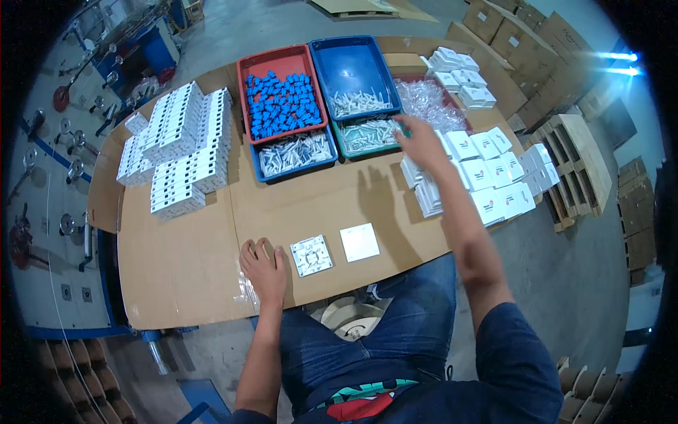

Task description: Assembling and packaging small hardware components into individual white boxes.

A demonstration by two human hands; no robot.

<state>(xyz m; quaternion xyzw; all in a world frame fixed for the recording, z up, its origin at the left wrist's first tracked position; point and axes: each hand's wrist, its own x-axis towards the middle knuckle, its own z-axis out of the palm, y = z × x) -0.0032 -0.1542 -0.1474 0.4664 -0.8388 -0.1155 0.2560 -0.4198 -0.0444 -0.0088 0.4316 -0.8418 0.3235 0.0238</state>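
My left hand (264,274) rests on the cardboard-covered table near the front edge, its fingers apart and nothing in them. Just right of it lies a white square plate with molded fittings (311,255). Beside that piece is a plain flat white square plate (359,242). My right arm stretches forward, and my right hand (422,143) hovers by the right end of a green tray (346,152) of small white parts. Its fingers look apart, with nothing visible between them. Close to it are a red tray of clear plastic bags (432,104) and stacked white square packages (487,169).
A red tray (245,78) holds blue parts. Blue trays (351,60) (265,177) hold small white pieces. White block-like units (180,134) are stacked at left. More white packages (462,74) stand at back right. Cartons (519,53) and wooden pallets (583,162) are beyond the table.
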